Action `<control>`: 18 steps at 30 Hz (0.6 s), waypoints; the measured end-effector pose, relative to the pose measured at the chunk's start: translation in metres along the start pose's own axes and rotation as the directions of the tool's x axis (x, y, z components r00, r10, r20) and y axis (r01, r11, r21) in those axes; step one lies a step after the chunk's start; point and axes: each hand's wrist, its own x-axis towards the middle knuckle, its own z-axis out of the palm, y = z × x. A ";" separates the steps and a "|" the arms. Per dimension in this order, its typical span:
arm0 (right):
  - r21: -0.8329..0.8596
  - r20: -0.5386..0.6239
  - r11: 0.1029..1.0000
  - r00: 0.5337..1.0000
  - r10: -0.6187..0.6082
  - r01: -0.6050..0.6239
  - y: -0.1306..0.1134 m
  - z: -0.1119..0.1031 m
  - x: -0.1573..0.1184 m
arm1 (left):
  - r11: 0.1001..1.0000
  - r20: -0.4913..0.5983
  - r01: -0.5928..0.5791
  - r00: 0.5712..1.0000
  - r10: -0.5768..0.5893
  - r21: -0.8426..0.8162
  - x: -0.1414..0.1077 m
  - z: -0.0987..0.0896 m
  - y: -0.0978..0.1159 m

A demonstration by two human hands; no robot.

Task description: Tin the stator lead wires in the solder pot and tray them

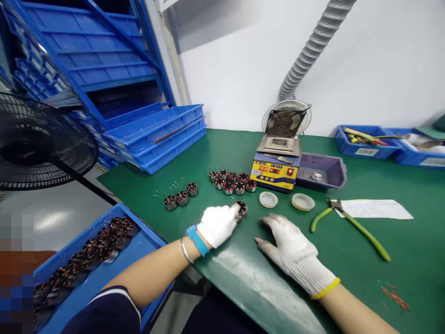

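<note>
My left hand (216, 226), in a white glove, closes its fingers on a small round motor stator (242, 207) with copper windings, at the table's middle. My right hand (291, 243), gloved too, rests palm down on the green table with fingers apart and nothing in it. Behind the held stator stands a cluster of stators (239, 187) in rows. Three more stators (181, 198), thin wires sticking up from them, form a slanted row to the left. Two shallow round white dishes, a nearer one (268, 200) and one on the right (303, 202), lie beyond my right hand.
A blue and yellow heating unit (273, 172) with a lit display stands behind, beside a purple-grey tray (342, 174). Green-handled cutters (365, 234) lie right, near copper wire scraps (394, 297). A blue crate (139, 260) of stators and a black fan (45, 139) are at left.
</note>
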 end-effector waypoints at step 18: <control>0.001 0.026 0.997 0.997 -0.079 0.079 -0.002 -0.003 -0.002 | 0.848 -0.086 0.525 0.850 -0.519 0.075 -0.017 -0.025 -0.072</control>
